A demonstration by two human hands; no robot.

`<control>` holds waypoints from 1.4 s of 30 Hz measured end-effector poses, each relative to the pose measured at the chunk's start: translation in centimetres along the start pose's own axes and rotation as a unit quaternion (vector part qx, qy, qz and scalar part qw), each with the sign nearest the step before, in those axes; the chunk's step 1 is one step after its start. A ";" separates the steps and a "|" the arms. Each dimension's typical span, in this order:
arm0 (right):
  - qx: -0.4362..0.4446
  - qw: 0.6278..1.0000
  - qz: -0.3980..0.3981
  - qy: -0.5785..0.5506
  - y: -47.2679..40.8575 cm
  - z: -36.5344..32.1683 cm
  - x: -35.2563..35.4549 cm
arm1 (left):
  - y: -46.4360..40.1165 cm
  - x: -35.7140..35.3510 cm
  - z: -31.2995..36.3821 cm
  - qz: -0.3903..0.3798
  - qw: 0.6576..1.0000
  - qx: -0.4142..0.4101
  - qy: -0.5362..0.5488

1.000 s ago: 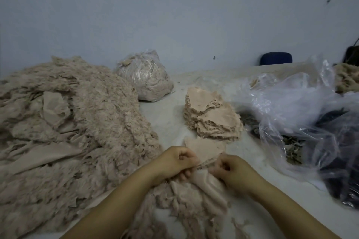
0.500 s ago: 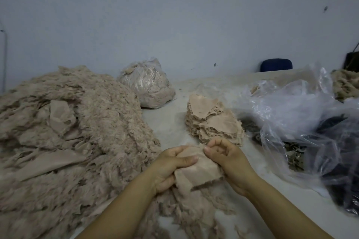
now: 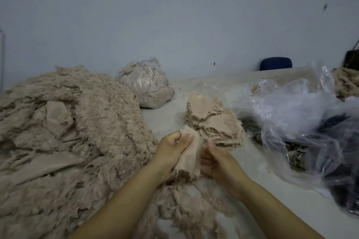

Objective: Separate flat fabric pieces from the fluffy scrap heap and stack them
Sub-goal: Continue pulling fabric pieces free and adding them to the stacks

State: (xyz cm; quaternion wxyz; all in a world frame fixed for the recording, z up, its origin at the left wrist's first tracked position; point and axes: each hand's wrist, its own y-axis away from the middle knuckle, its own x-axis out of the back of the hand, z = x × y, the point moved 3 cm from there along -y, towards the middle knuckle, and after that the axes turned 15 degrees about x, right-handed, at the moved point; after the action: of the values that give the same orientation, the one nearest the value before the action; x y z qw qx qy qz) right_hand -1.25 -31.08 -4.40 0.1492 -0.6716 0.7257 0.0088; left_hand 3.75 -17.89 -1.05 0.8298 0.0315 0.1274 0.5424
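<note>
closest to the person, at the table's near edge, loose fluffy scraps (image 3: 186, 213) lie spilled under both forearms, ragged and feathery, the sort of stuff that clings and drags along with whatever is lifted. just above them the left hand (image 3: 172, 153) grips a beige fabric piece (image 3: 190, 153), thumb laid across its upper part and fingers curled behind it, so the cloth stands bunched and nearly upright. the right hand (image 3: 217, 161) sits against the piece's right edge with fingers loosely curled; whether it pinches the cloth or only steadies it i cannot tell, since the piece hides its fingertips. the cloth looks thin, limp and very light, smooth on its face, frayed and fuzzy along the bottom hem. i'd judge it wants holding by two corners or opposite edges and pulling taut, because it will fold on itself otherwise; fluff stuck at the hem would need plucking off.

just beyond the hands sits the stack (image 3: 213, 122) of flat pieces, layered unevenly, edges ragged, top sheets smooth and slightly curled. left of it the scrap heap (image 3: 68, 132) rises broad and woolly, a few flat panels half buried in it. crinkled clear plastic (image 3: 291, 114) billows on the right. farther back a tied bag (image 3: 145, 87) of scraps stands near the pale wall (image 3: 174, 25).
</note>
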 end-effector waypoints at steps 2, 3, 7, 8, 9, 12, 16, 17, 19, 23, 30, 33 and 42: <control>0.008 0.999 -0.016 -0.032 -0.5 -0.1 -0.8 | -0.5 -0.6 0.6 0.006 1.000 -0.020 0.005; 0.016 0.998 0.014 -0.053 -0.8 -0.3 -0.6 | -0.8 -0.5 1.0 0.033 0.999 -0.037 -0.011; 0.081 0.981 0.156 0.078 -2.3 -0.8 1.3 | -2.7 0.8 0.8 0.167 0.960 -0.083 -0.206; 0.096 0.969 0.177 0.143 -2.6 -1.0 1.9 | -3.2 1.0 0.5 0.180 0.948 -0.072 -0.253; 0.102 0.953 0.188 0.213 -2.8 -1.1 2.5 | -3.6 1.3 0.1 0.180 0.941 -0.047 -0.282; 0.063 0.856 0.155 0.490 -2.4 -0.7 3.8 | -3.5 2.1 -1.1 0.130 0.936 0.014 -0.327; 0.140 0.894 0.034 0.425 0.2 0.6 1.4 | -0.6 3.4 -1.6 -0.043 0.942 -0.009 -0.333; 0.120 0.908 -0.050 0.397 1.1 1.2 0.0 | 0.3 3.6 -1.8 -0.093 0.922 -0.007 -0.377; 0.092 0.883 -0.200 0.415 2.4 2.3 -2.0 | 1.7 4.3 -2.4 -0.156 0.853 0.012 -0.498; 0.126 0.873 -0.230 0.411 2.8 1.9 -1.9 | 3.2 5.5 -3.3 -0.131 0.768 -0.060 -0.624; 0.134 0.971 -0.021 0.195 2.5 1.1 -0.9 | 3.9 7.4 -2.0 -0.106 0.871 0.022 -0.478; 0.091 0.987 -0.008 0.131 2.3 1.0 0.0 | 4.0 8.1 -1.8 -0.092 0.900 0.027 -0.425; 0.191 0.907 -0.101 0.362 4.2 -0.2 -1.8 | 4.1 7.2 -1.1 0.019 0.866 -0.170 -0.470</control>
State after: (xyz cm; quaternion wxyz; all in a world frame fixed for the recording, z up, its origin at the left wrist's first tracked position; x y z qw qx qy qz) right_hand -5.27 -28.96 -4.54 0.0023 -0.6573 0.6456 -0.3889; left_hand 2.51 -9.74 -2.59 0.7733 0.1436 -0.3730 0.4923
